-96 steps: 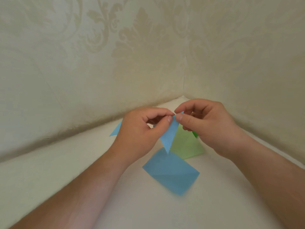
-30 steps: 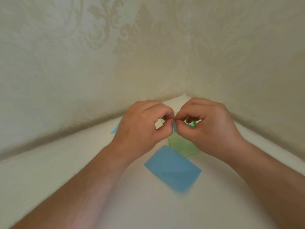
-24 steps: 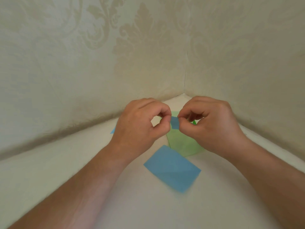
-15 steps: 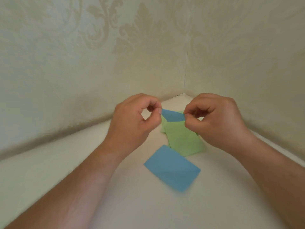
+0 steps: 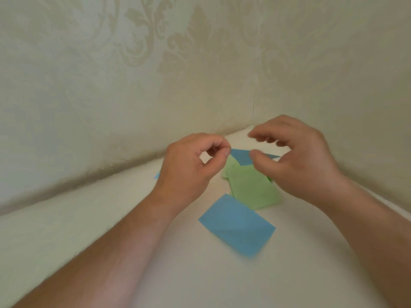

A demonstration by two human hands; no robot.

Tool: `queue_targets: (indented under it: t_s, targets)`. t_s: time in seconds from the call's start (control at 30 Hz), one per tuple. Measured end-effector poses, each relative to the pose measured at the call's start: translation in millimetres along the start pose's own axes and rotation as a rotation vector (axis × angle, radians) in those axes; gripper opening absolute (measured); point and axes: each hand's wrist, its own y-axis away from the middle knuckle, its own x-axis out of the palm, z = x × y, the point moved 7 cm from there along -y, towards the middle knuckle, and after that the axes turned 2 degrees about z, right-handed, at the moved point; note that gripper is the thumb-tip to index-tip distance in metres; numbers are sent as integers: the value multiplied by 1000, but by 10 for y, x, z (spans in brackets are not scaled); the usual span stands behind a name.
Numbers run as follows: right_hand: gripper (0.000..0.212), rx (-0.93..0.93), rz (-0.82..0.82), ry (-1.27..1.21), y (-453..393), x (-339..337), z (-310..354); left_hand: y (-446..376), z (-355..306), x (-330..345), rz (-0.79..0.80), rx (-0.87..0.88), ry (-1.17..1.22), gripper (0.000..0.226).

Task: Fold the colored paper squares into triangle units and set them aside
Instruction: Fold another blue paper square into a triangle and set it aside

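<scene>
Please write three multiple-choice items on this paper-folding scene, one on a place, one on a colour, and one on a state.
1. Where does the flat blue paper lie?
A. On the table nearer the person than the green papers
B. On top of the green papers
C. Against the wall

2. What colour is the small folded piece between the hands?
A. Green
B. Blue
C. Yellow

3. What is the right hand doing?
A. Pressing flat on the table
B. Gripping the flat blue paper
C. Fingers spread in a loose curl, blurred, with no clear pinch on the piece

Answers:
1. A, it lies on the table in front of the green papers.
2. B, it is blue, its left tip pinched by the left hand.
3. C, thumb and fingers stand apart around the piece.
</scene>
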Motion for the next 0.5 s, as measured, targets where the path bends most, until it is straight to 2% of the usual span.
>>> queue_targets:
  t_s: [0.2, 0.33, 0.5]
  targets:
    - [9, -99, 42, 63, 27, 137, 76, 34, -148, 91, 38, 161, -114, 6]
    - [6, -140, 28, 168, 23, 153, 117, 25, -169, 81, -36, 210, -272, 6]
    - [9, -141, 35, 265, 19, 217, 111, -9, -160, 79, -13, 236, -410, 7]
